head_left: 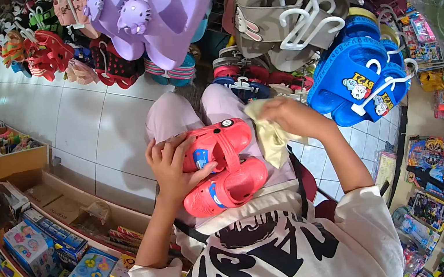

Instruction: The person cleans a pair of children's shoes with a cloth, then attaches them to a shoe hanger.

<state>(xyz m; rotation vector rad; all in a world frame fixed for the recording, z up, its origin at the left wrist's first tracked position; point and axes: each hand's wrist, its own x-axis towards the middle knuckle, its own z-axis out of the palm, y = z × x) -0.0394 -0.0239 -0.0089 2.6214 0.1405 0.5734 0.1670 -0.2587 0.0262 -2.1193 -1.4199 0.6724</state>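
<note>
A pair of red children's clogs (225, 193) with blue stickers rests on my lap, the two shoes side by side. My left hand (170, 162) grips the heel end of the farther clog, its thumb reaching over the opening toward the nearer one. In my right hand (292, 118) is a pale yellow cloth (271, 142), bunched in the fingers and hanging down just to the right of the clogs. The cloth's top edge looks slightly blurred.
Purple sandals (171, 12), grey sandals (272, 15) and blue slides (358, 74) hang on white hooks ahead. Boxed toys (86, 275) fill shelving on my left. Packaged toys (436, 155) line the right side. White floor tiles (77, 113) show beyond my knees.
</note>
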